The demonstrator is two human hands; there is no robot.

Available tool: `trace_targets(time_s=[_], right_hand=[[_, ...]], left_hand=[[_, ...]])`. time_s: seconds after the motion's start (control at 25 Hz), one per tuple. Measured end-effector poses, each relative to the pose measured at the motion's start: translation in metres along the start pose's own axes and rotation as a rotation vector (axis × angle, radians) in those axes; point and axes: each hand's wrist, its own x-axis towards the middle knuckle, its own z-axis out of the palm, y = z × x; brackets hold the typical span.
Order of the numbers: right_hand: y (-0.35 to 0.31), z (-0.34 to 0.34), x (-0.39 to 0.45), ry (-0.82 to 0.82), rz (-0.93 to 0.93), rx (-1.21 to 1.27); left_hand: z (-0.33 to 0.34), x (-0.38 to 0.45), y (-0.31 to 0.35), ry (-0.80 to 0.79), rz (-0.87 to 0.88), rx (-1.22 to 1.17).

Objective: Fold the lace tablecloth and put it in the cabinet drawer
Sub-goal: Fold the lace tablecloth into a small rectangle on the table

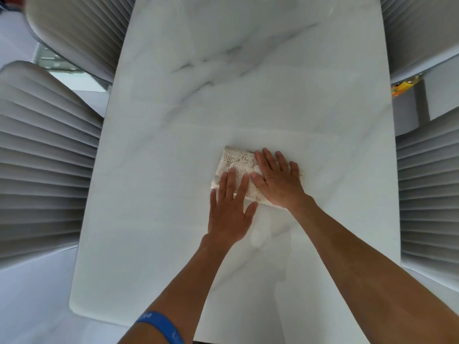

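A cream-white lace tablecloth [237, 167], folded down to a small thick rectangle with an openwork floral pattern, lies on a long white marble-look table [223, 95] with grey veining, a little right of the table's middle and toward the near end. Both of the person's bare hands lie flat on it, palms down.

The right hand [278, 181] covers the right part of the bundle, its fingers [264, 161] straight and slightly fanned, pointing away from the person, with the thumb lying across the lace toward the left hand. The heel of this hand sits over the bundle's near right corner.

The left hand [229, 216] rests at the near left edge. Its fingers [229, 182] are spread wide; the middle ones reach onto the lace, while the outermost finger and the palm lie on the bare table just beside the cloth. Its thumb points to the right along the cloth's near edge. Neither hand grips anything; both press down with open fingers. The far left corner of the folded cloth stays uncovered, showing a fan-shaped lace motif.

A blue wristband [161, 326] circles the left forearm. Grey ribbed upholstered chairs [44, 170] stand along both long sides of the table.
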Motion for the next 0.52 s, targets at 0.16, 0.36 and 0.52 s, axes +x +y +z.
trace_targets(time_s=[0.16, 0.36, 0.52], right_hand=[[-0.026, 0.008, -0.034, 0.066, 0.221, 0.134], [-0.051, 0.03, -0.113, 0.07, 0.371, 0.499], [-0.053, 0.013, -0.155, 0.113, 0.221, 0.56]], left_hand=[[0.004, -0.035, 0.027, 0.118, -0.577, -0.7], [0.001, -0.051, 0.025, -0.012, -0.72, -1.153], [-0.034, -0.08, 0.025, -0.111, -0.594, -1.18]])
